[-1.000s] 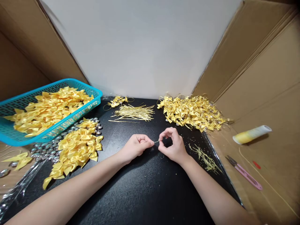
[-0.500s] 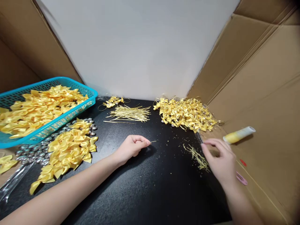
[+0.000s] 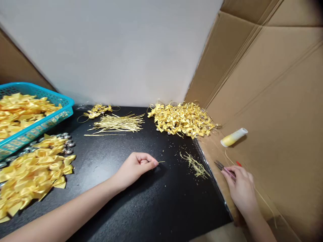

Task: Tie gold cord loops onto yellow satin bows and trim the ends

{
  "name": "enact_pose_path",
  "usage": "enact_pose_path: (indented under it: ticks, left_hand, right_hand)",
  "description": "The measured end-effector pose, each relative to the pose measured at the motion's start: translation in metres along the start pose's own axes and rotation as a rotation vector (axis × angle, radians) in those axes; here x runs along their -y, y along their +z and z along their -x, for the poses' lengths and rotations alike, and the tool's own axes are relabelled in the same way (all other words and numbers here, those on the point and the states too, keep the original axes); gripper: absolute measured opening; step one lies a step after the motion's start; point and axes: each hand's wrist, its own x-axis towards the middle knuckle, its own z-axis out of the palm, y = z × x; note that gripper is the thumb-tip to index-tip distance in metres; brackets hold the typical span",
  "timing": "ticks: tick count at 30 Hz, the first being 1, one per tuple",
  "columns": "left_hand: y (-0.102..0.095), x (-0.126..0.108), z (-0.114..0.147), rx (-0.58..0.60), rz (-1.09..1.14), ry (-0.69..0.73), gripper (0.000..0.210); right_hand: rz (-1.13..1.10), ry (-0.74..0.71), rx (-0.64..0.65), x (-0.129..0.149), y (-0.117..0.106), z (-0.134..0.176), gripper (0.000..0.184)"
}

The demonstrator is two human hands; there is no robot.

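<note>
My left hand (image 3: 136, 169) is over the middle of the black table, its thumb and forefinger pinched on a gold cord (image 3: 162, 162). Only a short end of that cord sticks out past the fingertips. Over on the right, my right hand (image 3: 242, 188) has its fingers closed around the pink handle of a pair of thread snips (image 3: 227, 172). The snips' dark blades point up and left, just past the table edge, over the cardboard. A small heap of cord scraps (image 3: 195, 165) lies between the two hands.
A bundle of cut gold cords (image 3: 118, 123) lies at the back, beside a pile of finished yellow bows (image 3: 180, 119). At left are loose yellow bows (image 3: 37, 163), silver beads (image 3: 69, 144) and a blue basket (image 3: 68, 102) of bows. A spool (image 3: 233, 137) rests on the cardboard.
My view has turned to the right. My right hand has moved onto the pink snips, which lay on the cardboard before. The left hand keeps its pinch on the cord.
</note>
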Motion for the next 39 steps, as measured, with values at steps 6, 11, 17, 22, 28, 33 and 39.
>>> enact_pose_path:
  ticks: [6, 11, 17, 22, 28, 33, 39]
  left_hand:
    - [0.044, -0.021, -0.027, 0.090, 0.144, -0.027, 0.031]
    - [0.070, -0.031, -0.038, 0.130, 0.249, -0.031, 0.033]
    - [0.082, -0.029, -0.040, 0.177, 0.215, -0.021, 0.035]
    - [0.086, -0.027, -0.041, 0.200, 0.168, -0.021, 0.034]
    - [0.088, -0.029, -0.040, 0.235, 0.159, -0.038, 0.034]
    - [0.089, -0.030, -0.040, 0.243, 0.157, -0.040, 0.034]
    - [0.088, -0.031, -0.040, 0.250, 0.162, -0.043, 0.035]
  right_hand:
    - [-0.598, 0.379, 0.115, 0.032, -0.006, 0.001, 0.036]
    - [-1.070, 0.487, 0.440, 0.100, -0.008, 0.011, 0.037]
    - [-1.501, 0.725, 0.518, 0.135, 0.007, 0.023, 0.038]
    - [-1.566, 0.805, 0.466, 0.132, 0.008, 0.019, 0.039]
    - [-1.568, 0.819, 0.460, 0.133, 0.007, 0.016, 0.038]
    - [-1.576, 0.818, 0.461, 0.132, 0.009, 0.018, 0.038]
    - [-1.563, 0.805, 0.467, 0.130, 0.008, 0.016, 0.038]
